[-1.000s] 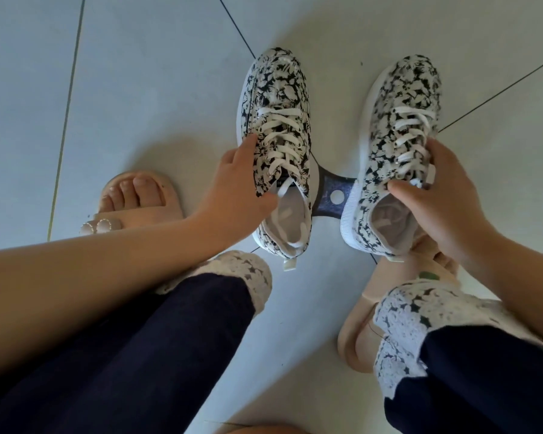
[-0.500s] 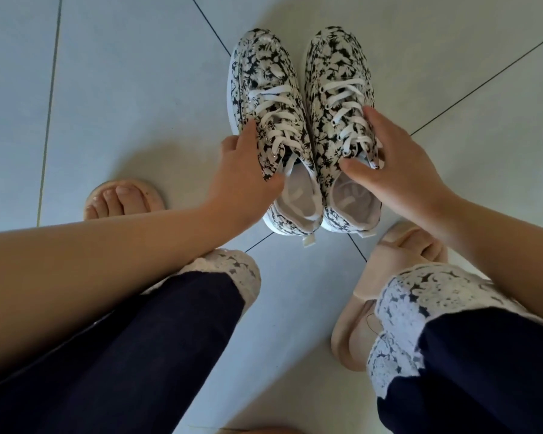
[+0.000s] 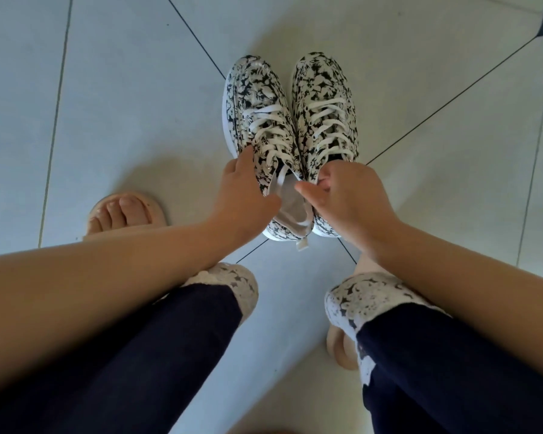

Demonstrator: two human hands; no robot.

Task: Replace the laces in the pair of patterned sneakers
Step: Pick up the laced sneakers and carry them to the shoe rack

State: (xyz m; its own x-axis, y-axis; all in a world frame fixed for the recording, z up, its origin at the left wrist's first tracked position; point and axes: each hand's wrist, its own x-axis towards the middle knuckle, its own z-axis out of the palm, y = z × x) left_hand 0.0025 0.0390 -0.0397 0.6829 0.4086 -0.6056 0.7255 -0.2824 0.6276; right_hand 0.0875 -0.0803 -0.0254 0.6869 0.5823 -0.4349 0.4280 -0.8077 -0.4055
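Note:
Two black-and-white patterned sneakers stand side by side on the tiled floor, toes pointing away from me. White laces run through the eyelets of the left sneaker (image 3: pixel 251 89) and the right sneaker (image 3: pixel 323 79). My left hand (image 3: pixel 245 195) grips the left sneaker at its collar, fingers on the outer side and thumb in the opening. My right hand (image 3: pixel 348 198) covers the right sneaker's opening, fingers curled at the collar and thumb pointing left. What lies under that hand is hidden.
My left foot in a beige sandal (image 3: pixel 123 214) rests on the floor to the left, and my right sandal (image 3: pixel 342 349) shows below my knee. Dark trouser legs with lace cuffs (image 3: pixel 229 286) fill the foreground. Grey floor tiles (image 3: pixel 123 89) with dark grout lines surround the sneakers.
The sneakers, held apart a second ago, have been brought together and set down touching. My right hand has slid back from the laces to the right sneaker's collar.

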